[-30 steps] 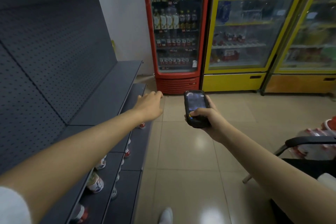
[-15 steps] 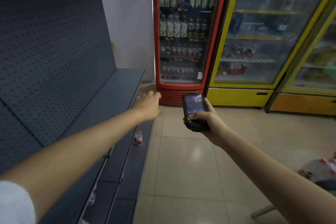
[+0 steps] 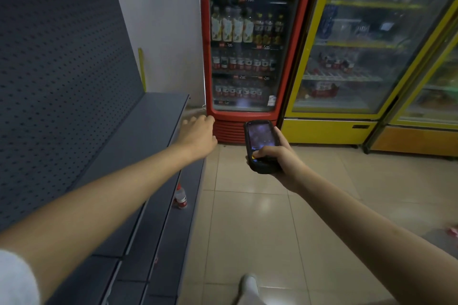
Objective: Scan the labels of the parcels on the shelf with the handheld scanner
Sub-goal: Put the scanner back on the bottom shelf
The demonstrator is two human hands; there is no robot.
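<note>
My right hand (image 3: 277, 158) grips a black handheld scanner (image 3: 261, 142), screen up, thumb on its yellow button, held out over the tiled floor. My left hand (image 3: 198, 135) is stretched forward over the front edge of the dark grey shelf (image 3: 138, 141), fingers loosely curled, holding nothing. No parcel shows on the shelf. A small bottle with a red cap and label (image 3: 180, 197) stands on a lower shelf tier under my left forearm.
The grey pegboard back panel (image 3: 62, 69) rises on the left. A red drinks fridge (image 3: 247, 39) and yellow glass-door fridges (image 3: 371, 57) stand ahead against the wall. Beige floor tiles (image 3: 260, 218) lie between. My white shoe (image 3: 249, 287) shows at the bottom.
The view has moved forward and tilted up, so the fridges loom closer. The chair and the bottles on the lower tiers have left the frame. Both hands keep their pose.
</note>
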